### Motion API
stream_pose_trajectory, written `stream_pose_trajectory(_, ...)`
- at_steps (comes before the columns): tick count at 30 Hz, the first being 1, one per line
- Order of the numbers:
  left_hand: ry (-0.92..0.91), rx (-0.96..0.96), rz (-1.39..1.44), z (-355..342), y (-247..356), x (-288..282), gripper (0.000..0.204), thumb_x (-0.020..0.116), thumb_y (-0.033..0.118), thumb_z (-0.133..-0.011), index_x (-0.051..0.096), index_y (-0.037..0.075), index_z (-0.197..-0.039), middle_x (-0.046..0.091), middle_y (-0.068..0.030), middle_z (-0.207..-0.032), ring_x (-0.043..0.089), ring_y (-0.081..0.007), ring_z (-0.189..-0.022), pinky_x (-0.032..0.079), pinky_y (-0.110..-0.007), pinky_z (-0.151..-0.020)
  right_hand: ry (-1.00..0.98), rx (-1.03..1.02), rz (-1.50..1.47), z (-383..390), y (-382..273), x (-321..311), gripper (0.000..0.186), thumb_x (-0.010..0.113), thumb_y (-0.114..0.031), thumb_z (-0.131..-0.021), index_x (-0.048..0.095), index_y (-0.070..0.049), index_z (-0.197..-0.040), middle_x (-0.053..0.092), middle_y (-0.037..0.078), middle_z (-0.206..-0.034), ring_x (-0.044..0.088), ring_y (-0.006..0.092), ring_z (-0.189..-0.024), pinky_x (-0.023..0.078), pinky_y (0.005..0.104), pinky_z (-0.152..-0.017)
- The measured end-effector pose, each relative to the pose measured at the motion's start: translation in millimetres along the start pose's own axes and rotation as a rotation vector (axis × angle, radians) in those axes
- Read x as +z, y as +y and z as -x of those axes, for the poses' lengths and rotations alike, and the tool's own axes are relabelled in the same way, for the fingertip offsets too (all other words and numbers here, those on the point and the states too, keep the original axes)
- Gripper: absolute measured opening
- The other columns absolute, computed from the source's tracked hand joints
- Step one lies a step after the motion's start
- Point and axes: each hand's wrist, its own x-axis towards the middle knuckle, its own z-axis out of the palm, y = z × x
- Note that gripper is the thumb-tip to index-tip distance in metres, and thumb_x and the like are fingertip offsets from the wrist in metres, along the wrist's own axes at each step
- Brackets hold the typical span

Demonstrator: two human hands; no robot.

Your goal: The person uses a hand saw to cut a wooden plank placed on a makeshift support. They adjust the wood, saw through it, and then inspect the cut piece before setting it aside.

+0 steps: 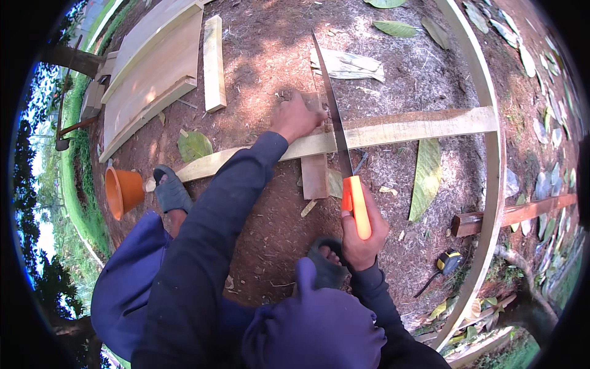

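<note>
My right hand (364, 230) is wrapped round the orange handle of a hand saw (337, 126). Its long dark blade points away from me and crosses over a pale wooden batten (405, 126). My left hand (296, 117) rests at the batten's far edge, beside the blade, its fingers partly hidden and apparently pressing on the wood. Under the batten lies a short brown board (315, 175), running roughly crosswise to it. The batten's right end meets a long curved-looking pale timber (491, 154). Whether the saw teeth touch the wood I cannot tell.
An orange bucket (125, 192) stands at the left near my sandalled foot (172, 189). Wooden panels (153, 67) and a loose batten (214, 64) lie at the far left. A tape measure (448, 261) and a reddish-brown beam (516, 214) are at right. Dry leaves (426, 178) litter the soil.
</note>
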Motion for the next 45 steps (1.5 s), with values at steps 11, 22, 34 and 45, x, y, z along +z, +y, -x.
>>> stream_pose_trajectory(11,0.027,0.127,0.160,4.6,-43.1,-1.5,0.085,0.055,0.060,-0.098,0.040,-0.009,-0.146,0.064,-0.0396,-0.124,0.063,-0.0539,-0.117,0.047,-0.054,-0.105,-0.063,0.010,0.066,26.0,-19.4,3.7,0.059,0.068,0.003,-0.080,0.060,0.006,-0.138,0.074,0.024,-0.114,0.079,0.0282,-0.084,0.060,0.0341,-0.072)
stream_pose_trajectory(22,0.008,0.165,0.061,37.3,-40.1,5.0,0.076,0.037,0.057,-0.106,0.072,-0.004,-0.077,0.070,-0.0354,-0.085,0.071,-0.0509,-0.086,0.053,-0.057,-0.084,-0.065,0.072,0.188,44.1,-43.1,2.5,0.057,0.067,0.000,-0.082,0.060,0.007,-0.138,0.076,0.021,-0.102,0.078,0.0262,-0.078,0.059,0.0331,-0.070)
stream_pose_trajectory(34,0.281,0.377,-0.055,24.8,-58.9,36.0,0.054,0.047,0.036,-0.105,0.067,0.001,-0.069,0.068,-0.0296,-0.070,0.069,-0.0470,-0.063,0.056,-0.058,-0.064,0.016,-0.031,0.208,-12.1,-38.7,40.5,0.059,0.063,0.001,-0.079,0.061,0.005,-0.137,0.076,0.020,-0.109,0.076,0.0239,-0.072,0.058,0.0336,-0.068)
stream_pose_trajectory(45,0.108,0.280,-0.137,28.5,-51.4,24.3,0.039,0.045,0.029,-0.103,0.068,0.002,-0.087,0.070,-0.0241,-0.086,0.068,-0.0485,-0.077,0.054,-0.060,-0.075,-0.032,0.015,0.330,22.6,-39.2,22.0,0.060,0.064,0.001,-0.078,0.062,0.006,-0.137,0.077,0.022,-0.104,0.076,0.0253,-0.072,0.059,0.0333,-0.067)
